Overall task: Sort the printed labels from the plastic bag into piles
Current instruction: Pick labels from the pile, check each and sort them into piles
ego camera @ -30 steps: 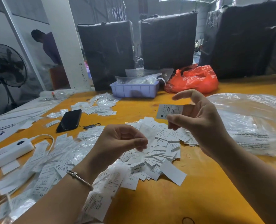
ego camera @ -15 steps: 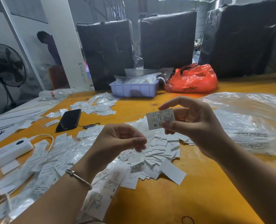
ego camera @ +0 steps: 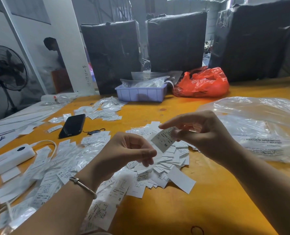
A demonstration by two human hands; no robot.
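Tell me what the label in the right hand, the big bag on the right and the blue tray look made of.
Label: thin matte white paper, or possibly woven tape; it flexes in the right hand.
Clear bag: glossy, see-through plastic film, creased with glare.
Blue tray: rigid moulded plastic, ribbed walls with a dull sheen.

My right hand (ego camera: 207, 136) pinches a matt white paper label (ego camera: 163, 139) over the smooth orange wooden table (ego camera: 174, 214), beside a crinkled glossy clear plastic bag (ego camera: 259, 126) and, at upper centre, a shiny red plastic bag (ego camera: 203, 83).
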